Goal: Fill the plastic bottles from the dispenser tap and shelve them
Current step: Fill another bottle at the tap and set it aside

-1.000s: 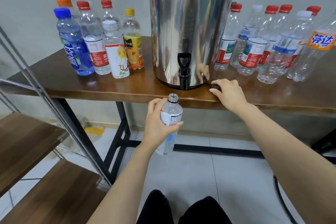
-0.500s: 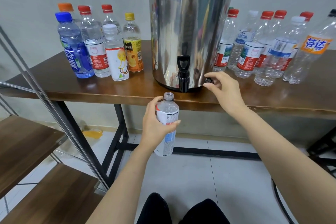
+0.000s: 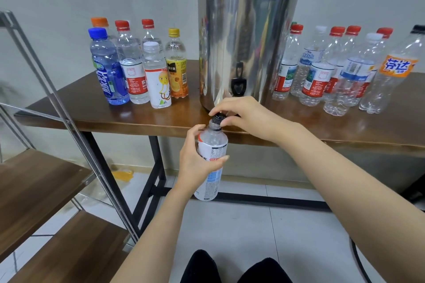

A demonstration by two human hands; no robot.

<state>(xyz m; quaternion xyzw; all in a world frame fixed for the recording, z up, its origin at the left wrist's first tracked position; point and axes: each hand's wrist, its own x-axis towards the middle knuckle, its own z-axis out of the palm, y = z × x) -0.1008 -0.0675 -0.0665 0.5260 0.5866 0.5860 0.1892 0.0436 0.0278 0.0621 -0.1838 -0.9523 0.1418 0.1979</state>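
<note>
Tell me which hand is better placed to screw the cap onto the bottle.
Right: the right hand pinches the black cap at the mouth of the bottle; the left hand grips the bottle's body, likely only steadying it.

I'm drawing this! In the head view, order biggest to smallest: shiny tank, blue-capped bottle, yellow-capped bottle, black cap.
Shiny tank, by far.
Blue-capped bottle.
Yellow-capped bottle, slightly smaller, standing a bit farther back.
Black cap, smallest, pinched by the right hand.

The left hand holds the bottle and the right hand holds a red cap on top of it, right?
No, the cap is black, not red. The head view shows the left hand holding the bottle and the right hand holding the cap on top.
</note>
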